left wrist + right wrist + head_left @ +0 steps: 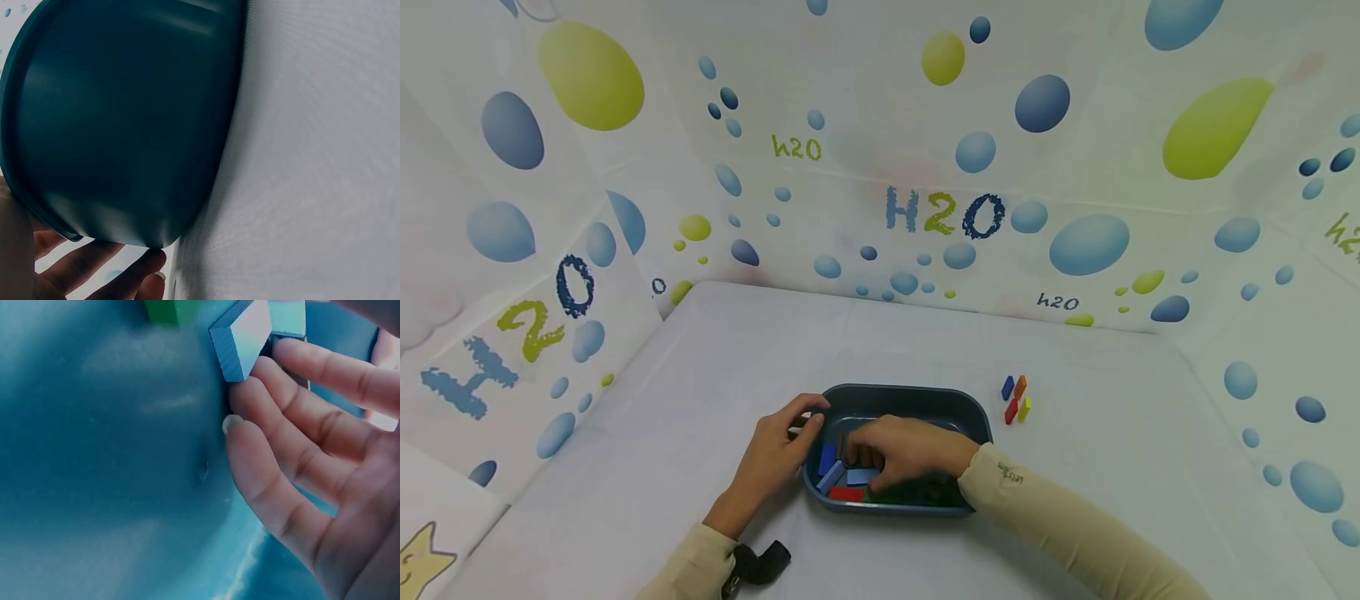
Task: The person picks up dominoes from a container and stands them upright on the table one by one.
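A dark blue-green plastic tub (902, 388) sits on the white cloth, with coloured flat wooden blocks gathered in its left part. Among them are a light-blue block (861, 477), a dark-blue block (827, 457) and a red block (847, 494). My left hand (778, 446) grips the tub's left end, and in the left wrist view its fingers (84, 265) lie against the outer wall. My right hand (906, 450) reaches inside the tub. Seen from the right wrist, its loosely bent fingers (300, 406) touch a light-blue block (244, 340); its thumb tip is hidden there.
Right of the tub, a blue block (1007, 388), an orange block (1020, 387), a red block (1011, 411) and a yellow block (1025, 409) stand close together. A printed sheet (850, 175) rises behind the white cloth (760, 342). A black device (763, 562) is at my left wrist.
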`<state>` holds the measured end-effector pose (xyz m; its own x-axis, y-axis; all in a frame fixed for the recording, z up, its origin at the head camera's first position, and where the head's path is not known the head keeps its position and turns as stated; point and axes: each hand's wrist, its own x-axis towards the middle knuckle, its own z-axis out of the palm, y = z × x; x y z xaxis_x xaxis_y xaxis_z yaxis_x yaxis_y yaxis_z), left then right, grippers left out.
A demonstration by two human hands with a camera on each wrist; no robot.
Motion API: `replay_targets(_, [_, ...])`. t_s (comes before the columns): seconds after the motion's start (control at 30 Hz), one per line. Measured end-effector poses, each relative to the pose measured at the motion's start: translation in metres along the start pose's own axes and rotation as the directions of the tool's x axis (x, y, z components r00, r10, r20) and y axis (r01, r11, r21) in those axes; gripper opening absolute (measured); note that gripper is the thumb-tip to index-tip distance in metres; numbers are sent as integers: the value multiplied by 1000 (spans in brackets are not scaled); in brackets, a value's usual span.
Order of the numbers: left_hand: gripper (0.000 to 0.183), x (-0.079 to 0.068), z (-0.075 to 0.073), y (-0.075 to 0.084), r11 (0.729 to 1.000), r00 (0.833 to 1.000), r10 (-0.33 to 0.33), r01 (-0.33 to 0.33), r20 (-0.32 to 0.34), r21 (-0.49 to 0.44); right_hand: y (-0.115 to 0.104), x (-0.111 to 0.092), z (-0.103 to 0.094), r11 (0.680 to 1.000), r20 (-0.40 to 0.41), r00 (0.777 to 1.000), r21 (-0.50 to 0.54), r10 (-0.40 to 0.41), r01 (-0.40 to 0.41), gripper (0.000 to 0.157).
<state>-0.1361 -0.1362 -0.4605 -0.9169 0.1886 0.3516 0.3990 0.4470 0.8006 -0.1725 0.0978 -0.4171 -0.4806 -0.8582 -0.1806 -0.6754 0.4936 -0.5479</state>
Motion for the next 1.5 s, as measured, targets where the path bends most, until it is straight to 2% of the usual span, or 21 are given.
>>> replay_targets(0.4, [18, 0, 1, -1, 1000, 1000, 12, -12, -6, -8, 1, 1, 0, 998, -12, 1000, -62, 3, -4, 27])
replay_targets(0.8, [17, -1, 1, -1, 1000, 1000, 3, -3, -10, 10, 3, 1, -1, 993, -21, 996, -79, -90, 88, 27])
replay_targets(1.17, [17, 0, 0, 1, 1000, 1000, -18, 18, -4, 5, 1, -1, -1, 989, -7, 999, -144, 34, -35, 20])
replay_targets(1.3, [18, 0, 1, 1, 1000, 1000, -16, 16, -3, 4, 2, -1, -1, 995, -12, 999, -92, 37, -37, 20])
replay_targets(1.5, [18, 0, 1, 1, 1000, 1000, -12, 12, 1, 2, 5, -2, -3, 998, -41, 999, 53, -35, 37, 25])
